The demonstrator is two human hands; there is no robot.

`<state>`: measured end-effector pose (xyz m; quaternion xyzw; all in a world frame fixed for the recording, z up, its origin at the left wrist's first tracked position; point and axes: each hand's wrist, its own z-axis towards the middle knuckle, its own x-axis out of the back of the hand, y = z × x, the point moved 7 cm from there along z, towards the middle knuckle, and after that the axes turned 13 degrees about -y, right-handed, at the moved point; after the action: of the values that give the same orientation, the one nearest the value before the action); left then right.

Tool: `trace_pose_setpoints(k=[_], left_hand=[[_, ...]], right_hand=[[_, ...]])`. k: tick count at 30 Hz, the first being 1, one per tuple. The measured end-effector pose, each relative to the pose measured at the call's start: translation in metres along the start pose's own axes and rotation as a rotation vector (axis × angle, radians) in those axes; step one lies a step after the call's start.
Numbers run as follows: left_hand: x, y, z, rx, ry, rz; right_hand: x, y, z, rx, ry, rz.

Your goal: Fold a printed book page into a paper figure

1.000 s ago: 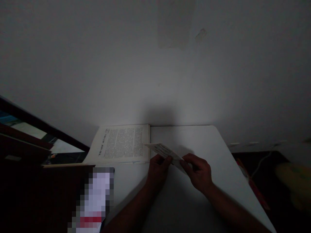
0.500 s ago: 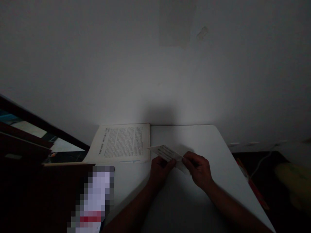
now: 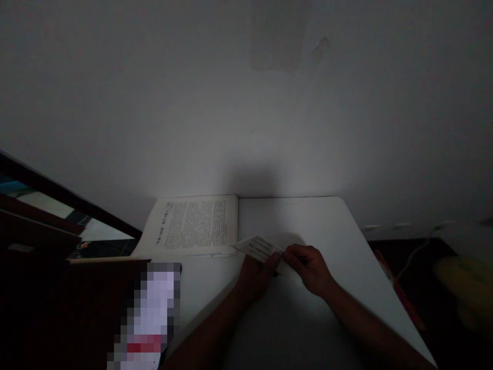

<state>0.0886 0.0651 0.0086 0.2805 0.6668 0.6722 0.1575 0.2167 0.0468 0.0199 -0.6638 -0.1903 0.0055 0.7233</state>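
Note:
A piece of printed paper [image 3: 259, 247], which looks folded to a point at its left end, is held above the table. My left hand [image 3: 257, 276] grips it from below, with the thumb pressed on its printed face. At the paper's right end, my right hand [image 3: 311, 268] pinches the edge between thumb and fingers. The fingertips of the two hands nearly meet. A pale part of the sheet hangs below the right fingers, dim and hard to make out. The underside of the paper is hidden.
Sheets of printed text [image 3: 196, 226] lie at the table's back left, by the wall. A phone-like thing with a blurred screen [image 3: 154, 303] lies at the left edge of the white table [image 3: 331, 221]. Dark furniture [image 3: 69, 308] stands left; a cable [image 3: 414, 254] runs at right.
The right hand has shifted slightly left and inward along the paper. The paper has dropped a little and turned slightly, and its left tip is lower.

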Motion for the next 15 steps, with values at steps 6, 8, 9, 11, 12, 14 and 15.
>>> trace_pose_setpoints(k=[6,8,9,11,12,14,15], left_hand=[[-0.001,0.017,-0.002,-0.139,0.025,0.298],[-0.004,0.022,-0.001,-0.193,-0.016,0.393],[-0.006,0.024,-0.001,-0.218,-0.038,0.447],[-0.010,0.028,0.000,-0.287,-0.065,0.571],[-0.012,0.029,-0.001,-0.330,-0.067,0.634],[-0.016,0.028,-0.002,-0.403,-0.060,0.749],[-0.016,0.027,-0.002,-0.423,-0.047,0.789]], right_hand=[[0.003,0.002,0.001,-0.025,0.040,0.010],[0.003,0.003,0.001,-0.032,0.051,0.003],[0.003,0.003,0.001,-0.036,0.056,-0.004],[0.004,0.004,0.001,-0.045,0.070,-0.023],[0.005,0.004,0.001,-0.047,0.079,-0.032],[0.006,0.002,0.001,-0.035,0.094,-0.046],[0.006,0.001,0.001,-0.026,0.101,-0.052]])
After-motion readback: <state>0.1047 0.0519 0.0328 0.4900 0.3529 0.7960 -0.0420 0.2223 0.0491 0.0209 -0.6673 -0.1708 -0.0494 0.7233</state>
